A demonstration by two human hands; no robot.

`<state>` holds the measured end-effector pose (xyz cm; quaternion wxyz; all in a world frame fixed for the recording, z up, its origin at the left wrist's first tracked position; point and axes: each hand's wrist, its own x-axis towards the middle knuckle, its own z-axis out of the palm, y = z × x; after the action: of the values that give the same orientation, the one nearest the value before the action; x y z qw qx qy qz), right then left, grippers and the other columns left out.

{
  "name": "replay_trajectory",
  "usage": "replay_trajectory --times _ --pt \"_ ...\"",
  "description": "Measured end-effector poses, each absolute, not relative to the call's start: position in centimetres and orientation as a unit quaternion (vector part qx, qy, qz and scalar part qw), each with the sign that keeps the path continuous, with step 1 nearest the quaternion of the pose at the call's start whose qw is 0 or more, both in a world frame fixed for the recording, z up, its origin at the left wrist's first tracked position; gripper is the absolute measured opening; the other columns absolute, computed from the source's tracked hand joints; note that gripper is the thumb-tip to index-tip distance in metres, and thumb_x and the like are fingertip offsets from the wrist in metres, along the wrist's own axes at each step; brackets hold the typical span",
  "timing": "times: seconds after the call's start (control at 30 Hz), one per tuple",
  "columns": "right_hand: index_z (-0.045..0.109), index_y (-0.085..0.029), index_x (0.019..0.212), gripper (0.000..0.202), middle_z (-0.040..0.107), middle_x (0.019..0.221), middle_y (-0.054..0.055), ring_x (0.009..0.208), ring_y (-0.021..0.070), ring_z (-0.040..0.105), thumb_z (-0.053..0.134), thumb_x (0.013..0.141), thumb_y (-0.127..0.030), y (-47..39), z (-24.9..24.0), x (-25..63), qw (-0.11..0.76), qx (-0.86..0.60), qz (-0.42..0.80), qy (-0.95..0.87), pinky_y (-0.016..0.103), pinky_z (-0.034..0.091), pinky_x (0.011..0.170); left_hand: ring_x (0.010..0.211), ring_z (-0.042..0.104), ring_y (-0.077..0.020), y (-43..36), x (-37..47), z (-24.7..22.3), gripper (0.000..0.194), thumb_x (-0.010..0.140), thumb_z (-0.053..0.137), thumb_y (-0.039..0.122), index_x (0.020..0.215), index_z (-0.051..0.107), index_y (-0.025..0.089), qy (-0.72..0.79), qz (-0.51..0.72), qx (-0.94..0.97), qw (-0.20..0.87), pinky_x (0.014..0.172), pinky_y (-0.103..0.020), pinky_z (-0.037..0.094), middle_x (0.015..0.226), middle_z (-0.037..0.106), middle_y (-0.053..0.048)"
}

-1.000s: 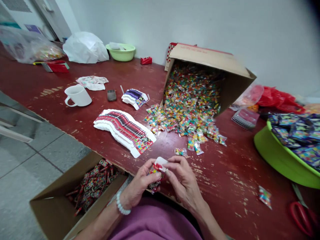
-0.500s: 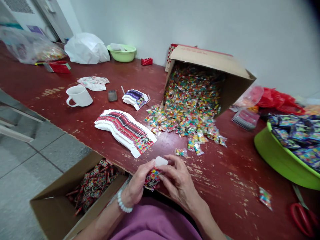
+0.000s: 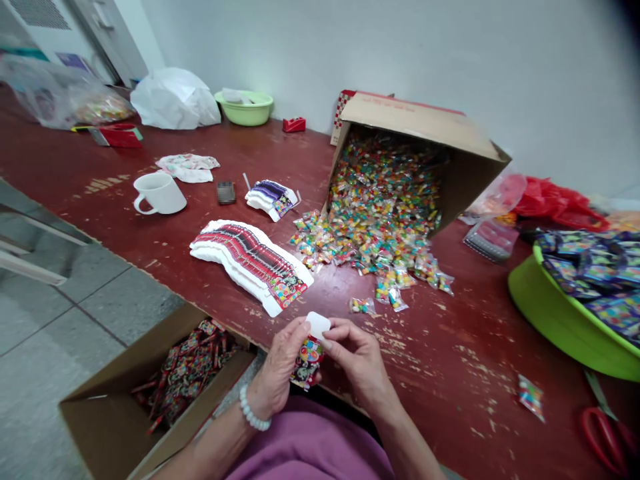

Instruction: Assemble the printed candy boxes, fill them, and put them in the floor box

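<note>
So, both hands are busy with one small printed packet (image 3: 308,360), held just off the near edge of the red worktop (image 3: 465,347). Left hand (image 3: 279,367) grips it along its side, and right hand (image 3: 364,357) has thumb and fingers pinched at the edge of the white flap (image 3: 318,325) sticking up on top. Up and to the left of the hands there's a long fanned row of red packets (image 3: 250,257), with a smaller purple stack (image 3: 271,197) and a white mug (image 3: 161,193) past it. Straight ahead, a tipped cardboard box (image 3: 423,123) spills a big heap of clear candy bags (image 3: 385,207) toward the hands. Down to their left, an open carton (image 3: 93,423) has a pile of red packets in it. Off to the right sit a green basin (image 3: 555,320) full of dark blue packets and, below it, red-handled scissors (image 3: 603,430).
</note>
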<state>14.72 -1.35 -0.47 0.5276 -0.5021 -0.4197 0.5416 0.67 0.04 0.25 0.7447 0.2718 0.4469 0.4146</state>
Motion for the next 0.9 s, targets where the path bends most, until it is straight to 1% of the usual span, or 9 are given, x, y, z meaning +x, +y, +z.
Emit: replay_trajectory --times 0.07,0.13,0.27,0.33,0.47,0.57,0.7,0.8,0.9 --pt "0.07 -0.02 0.091 0.028 0.07 0.09 0.003 0.076 0.0171 0.066 0.083 0.069 -0.033 -1.0 -0.1 14.7 0.535 -0.494 0.576 -0.371 0.03 0.054 0.07 0.058 0.056 -0.0134 0.1 0.6 0.4 0.042 0.086 0.063 0.049 0.115 0.063 0.018 0.448 0.412 0.281 0.742 0.044 -0.022 0.05 0.078 0.064 -0.002" --pt "0.068 -0.021 0.102 0.038 0.069 0.083 0.001 0.072 0.0161 0.064 0.083 0.069 -0.033 -0.9 0.0 14.7 0.532 -0.495 0.578 -0.372 0.029 0.054 0.067 0.064 0.059 -0.0153 0.1 0.4 0.7 0.045 0.086 0.062 0.048 0.121 0.061 0.019 0.449 0.408 0.287 0.741 0.046 -0.021 0.051 0.083 0.066 -0.003" --pt "0.071 -0.019 0.082 0.013 0.065 0.078 0.002 0.072 0.016 0.062 0.073 0.08 -0.031 -0.8 -0.1 15.2 0.485 -0.52 0.527 -0.466 0.029 0.052 0.069 0.055 0.06 -0.0148 0.2 0.0 1.1 0.048 0.088 0.059 0.048 0.129 0.058 0.022 0.434 0.368 0.266 0.778 0.045 -0.024 0.05 0.079 0.065 -0.001" --pt "0.069 -0.019 0.078 0.011 0.065 0.081 0.003 0.077 0.0173 0.063 0.071 0.082 -0.029 -0.8 0.1 15.5 0.487 -0.516 0.495 -0.502 0.03 0.052 0.073 0.049 0.06 -0.0145 0.4 -0.2 1.1 0.049 0.089 0.056 0.049 0.131 0.058 0.023 0.417 0.347 0.248 0.802 0.044 -0.024 0.049 0.078 0.066 -0.002" --pt "0.068 -0.019 0.081 0.01 0.068 0.095 0.006 0.091 0.0201 0.065 0.069 0.084 -0.029 -0.7 0.9 16.0 0.488 -0.468 0.497 -0.543 0.034 0.052 0.083 0.051 0.06 -0.0142 0.6 -0.4 1.3 0.047 0.088 0.057 0.047 0.126 0.064 0.02 0.416 0.349 0.238 0.805 0.044 -0.024 0.049 0.089 0.071 -0.007" --pt "0.067 -0.019 0.083 0.014 0.069 0.085 0.004 0.079 0.0174 0.064 0.07 0.084 -0.032 -0.8 1.3 15.9 0.46 -0.491 0.49 -0.554 0.03 0.051 0.074 0.055 0.06 -0.0146 0.6 -0.5 1.4 0.044 0.087 0.059 0.047 0.119 0.068 0.018 0.431 0.357 0.257 0.788 0.044 -0.024 0.05 0.09 0.072 -0.007" --pt "0.065 -0.018 0.083 0.022 0.066 0.074 0.0 0.065 0.0141 0.059 0.069 0.084 -0.04 -0.7 0.9 15.1 0.471 -0.522 0.504 -0.501 0.025 0.049 0.062 0.063 0.062 -0.0164 0.7 -0.8 1.4 0.038 0.084 0.064 0.045 0.109 0.073 0.017 0.436 0.366 0.285 0.771 0.046 -0.024 0.051 0.091 0.072 -0.006" --pt "0.063 -0.02 0.095 0.023 0.069 0.084 0.002 0.074 0.0156 0.063 0.07 0.082 -0.038 -0.8 0.3 14.4 0.509 -0.497 0.521 -0.472 0.026 0.052 0.068 0.063 0.062 -0.0174 0.7 -0.9 1.2 0.038 0.081 0.068 0.046 0.104 0.074 0.016 0.43 0.369 0.255 0.784 0.045 -0.024 0.051 0.086 0.072 -0.006" --pt "0.056 -0.024 0.105 0.036 0.068 0.093 0.002 0.075 0.0148 0.063 0.076 0.076 -0.032 -1.3 -0.3 13.9 0.552 -0.499 0.488 -0.456 0.026 0.053 0.068 0.058 0.061 -0.0158 0.8 -0.9 1.2 0.036 0.08 0.069 0.042 0.104 0.073 0.015 0.409 0.367 0.21 0.809 0.044 -0.024 0.05 0.082 0.071 -0.006"
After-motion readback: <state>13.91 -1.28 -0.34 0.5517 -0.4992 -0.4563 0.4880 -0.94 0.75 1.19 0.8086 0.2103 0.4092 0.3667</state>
